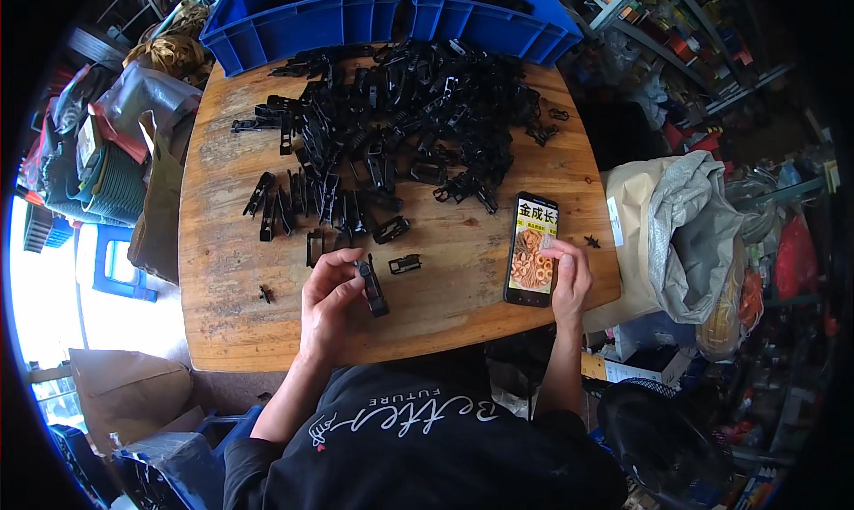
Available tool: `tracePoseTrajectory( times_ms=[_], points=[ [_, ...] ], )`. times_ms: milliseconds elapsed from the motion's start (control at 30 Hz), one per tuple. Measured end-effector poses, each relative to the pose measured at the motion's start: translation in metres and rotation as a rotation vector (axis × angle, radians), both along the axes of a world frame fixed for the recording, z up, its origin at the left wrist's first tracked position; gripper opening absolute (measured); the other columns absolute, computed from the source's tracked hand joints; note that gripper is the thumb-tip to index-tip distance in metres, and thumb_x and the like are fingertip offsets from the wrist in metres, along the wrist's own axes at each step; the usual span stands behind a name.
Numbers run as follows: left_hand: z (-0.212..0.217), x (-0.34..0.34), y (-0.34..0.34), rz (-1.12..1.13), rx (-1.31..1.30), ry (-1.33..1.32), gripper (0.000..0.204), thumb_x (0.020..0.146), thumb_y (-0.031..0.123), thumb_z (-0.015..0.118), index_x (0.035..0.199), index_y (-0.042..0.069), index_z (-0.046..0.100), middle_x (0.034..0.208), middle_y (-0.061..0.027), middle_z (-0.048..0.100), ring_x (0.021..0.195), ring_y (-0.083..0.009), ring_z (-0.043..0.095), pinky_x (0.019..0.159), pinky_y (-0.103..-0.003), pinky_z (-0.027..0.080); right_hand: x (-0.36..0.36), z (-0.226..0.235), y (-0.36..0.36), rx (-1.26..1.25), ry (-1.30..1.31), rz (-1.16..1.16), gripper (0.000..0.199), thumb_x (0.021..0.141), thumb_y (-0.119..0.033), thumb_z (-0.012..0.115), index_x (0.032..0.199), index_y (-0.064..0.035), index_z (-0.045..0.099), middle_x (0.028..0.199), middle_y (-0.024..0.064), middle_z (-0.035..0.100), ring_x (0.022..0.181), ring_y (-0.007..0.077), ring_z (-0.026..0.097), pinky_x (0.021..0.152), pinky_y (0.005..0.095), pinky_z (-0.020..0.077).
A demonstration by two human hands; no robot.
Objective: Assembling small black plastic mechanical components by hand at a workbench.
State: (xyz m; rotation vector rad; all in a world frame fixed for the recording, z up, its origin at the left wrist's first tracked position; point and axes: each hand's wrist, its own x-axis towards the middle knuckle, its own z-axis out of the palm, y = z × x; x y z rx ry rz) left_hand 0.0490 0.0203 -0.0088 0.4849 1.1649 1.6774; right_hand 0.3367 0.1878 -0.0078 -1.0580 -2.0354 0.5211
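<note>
Near the front edge of the brown wooden table (445,321), a long, narrow black part (374,298) is pinched by the left hand (327,298); the grip of the right hand (573,283), at the black rectangular smartphone (531,280), can't be told. Light side pressure is probably best.

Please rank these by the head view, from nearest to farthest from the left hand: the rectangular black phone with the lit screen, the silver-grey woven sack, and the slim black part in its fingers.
1. Slim black part: in the left hand.
2. Rectangular black phone: rightward, on the wooden table.
3. Silver-grey woven sack: farthest right, beyond the table's edge.
</note>
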Motion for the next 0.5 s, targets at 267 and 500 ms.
tracePoseTrajectory(
  times_ms=[267,500],
  points=[
    [-0.0017,-0.0005,-0.0005,0.004,0.001,-0.017,0.03,0.081,0.001,0.052,0.112,0.002,0.051,0.083,-0.0005,0.055,0.073,-0.0086,0.055,0.069,-0.02,0.044,0.0008,-0.0011,0.0004,0.037,-0.013,-0.022,0.035,0.096,-0.021,0.034,0.093,0.0024,0.06,0.084,0.0099,0.065,0.089,0.0221,0.057,0.081,0.0331,0.0423],
    [-0.0014,0.0,0.0,0.003,-0.007,-0.023,0.031,0.081,0.0,0.052,0.112,0.001,0.051,0.083,-0.0004,0.055,0.074,-0.0079,0.055,0.069,-0.02,0.044,0.0018,0.0016,-0.0014,0.048,0.051,-0.037,0.026,0.093,-0.016,0.041,0.09,-0.0001,0.061,0.082,0.0089,0.066,0.082,0.0251,0.055,0.078,0.0351,0.0417]
  ],
)
